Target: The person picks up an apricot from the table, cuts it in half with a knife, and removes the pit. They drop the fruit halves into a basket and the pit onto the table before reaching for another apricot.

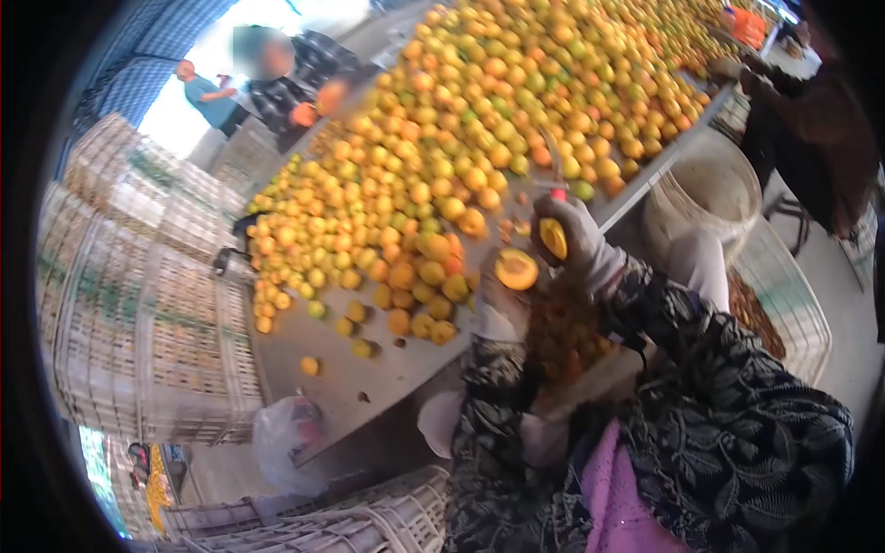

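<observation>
My left hand (502, 311), in a pale glove, is closed around an apricot half (516, 269), its cut orange face turned up. My right hand (581, 238), also gloved, grips a knife (557, 192) by its red handle, with the thin blade pointing away over the fruit. A second apricot half (553, 238) is held against the fingers of that same hand. Both hands are close together at the near edge of a metal table (369, 387). Whole apricots (479, 120) are heaped across it. Below my hands is a blurred container of cut fruit (562, 346).
Stacked plastic crates (152, 304) stand at the left. A white bucket (705, 189) and a crate holding brown pits (756, 318) are at the right. A plastic bag (286, 442) hangs by the table's near corner. Other people work at the far side and at the right.
</observation>
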A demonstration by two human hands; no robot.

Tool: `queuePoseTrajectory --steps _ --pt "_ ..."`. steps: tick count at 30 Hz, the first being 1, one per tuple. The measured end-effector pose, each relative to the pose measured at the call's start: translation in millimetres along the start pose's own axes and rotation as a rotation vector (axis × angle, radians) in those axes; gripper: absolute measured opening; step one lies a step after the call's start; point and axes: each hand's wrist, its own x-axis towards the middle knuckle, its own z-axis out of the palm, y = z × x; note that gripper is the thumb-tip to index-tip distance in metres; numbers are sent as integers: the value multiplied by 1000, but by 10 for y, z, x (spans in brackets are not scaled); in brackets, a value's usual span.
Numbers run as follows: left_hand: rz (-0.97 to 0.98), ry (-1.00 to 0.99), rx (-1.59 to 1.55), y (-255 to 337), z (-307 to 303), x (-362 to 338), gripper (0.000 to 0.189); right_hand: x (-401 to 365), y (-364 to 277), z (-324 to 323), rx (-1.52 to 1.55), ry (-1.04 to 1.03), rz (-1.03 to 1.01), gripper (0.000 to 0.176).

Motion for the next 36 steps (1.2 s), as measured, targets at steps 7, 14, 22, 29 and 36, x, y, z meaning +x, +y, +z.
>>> queuePoseTrajectory --steps 7,14,22,29,36 --pt "-117 183 -156 134 212 6 42 -303 330 -228 19 -34 340 28" --pt "-102 305 -98 128 348 -55 40 -114 -80 -146 -52 31 342 20" --pt "298 82 841 12 442 -105 37 124 -191 333 106 163 25 29" --pt "53 198 359 -192 163 140 30 91 105 400 -10 56 -191 23" --pt "128 294 121 -258 65 129 37 143 129 495 -22 -50 -69 22"
